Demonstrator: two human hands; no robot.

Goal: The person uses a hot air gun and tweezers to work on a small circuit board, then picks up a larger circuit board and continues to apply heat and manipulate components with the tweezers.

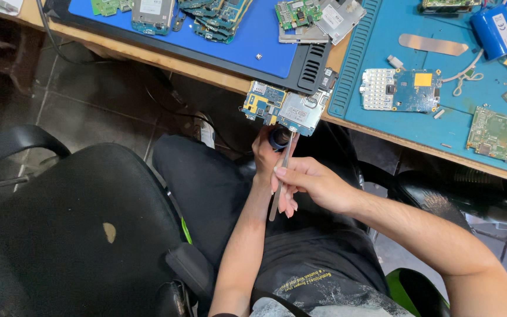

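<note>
Honestly, my grip is the weak point here: my left hand point(265, 154) is closed round a dark holder that carries the board point(286, 110), which sits out in the air off the bench edge point(206, 70), over my lap. My right hand point(309, 185) pinches the thin metal tool point(281, 176), tip up under the board. If I pry too hard I think the tool could skid and gouge parts, or the board could tip off and drop between my knees
</note>
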